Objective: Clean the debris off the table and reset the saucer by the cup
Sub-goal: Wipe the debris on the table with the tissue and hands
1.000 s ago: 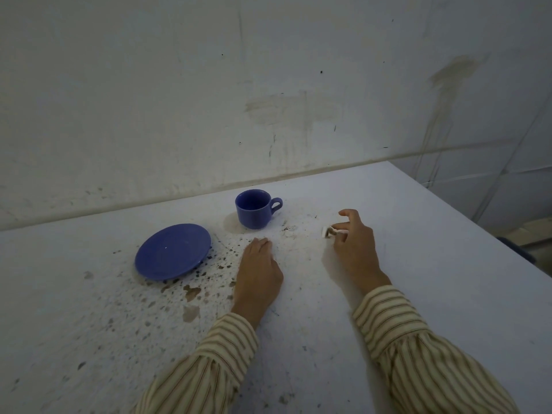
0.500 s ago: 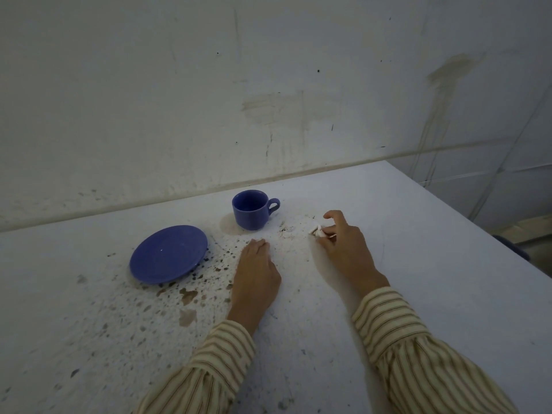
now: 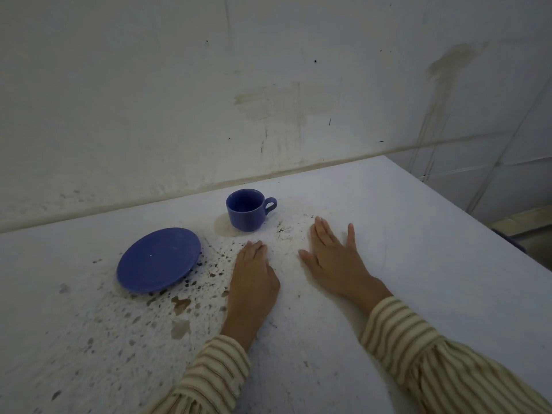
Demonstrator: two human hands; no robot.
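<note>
A blue cup (image 3: 246,210) stands upright near the back of the white table (image 3: 424,264), handle to the right. A blue saucer (image 3: 158,259) lies to its left and nearer me, apart from it. Dark debris (image 3: 209,273) is scattered between the saucer and my left hand (image 3: 254,282), with more specks (image 3: 282,230) just right of the cup. My left hand lies palm down, fingers together, in front of the cup. My right hand (image 3: 334,258) lies flat, fingers spread, right of the specks. Nothing shows in either hand.
A stained white wall (image 3: 268,85) runs along the table's far edge, close behind the cup. The table's right edge (image 3: 484,225) drops off to a tiled floor. Brown stains and flaked patches (image 3: 179,327) mark the tabletop at front left.
My right hand had a small white scrap pinched in its fingertips; it now lies flat and spread on the table, the scrap out of sight. My left hand has stayed in place.
</note>
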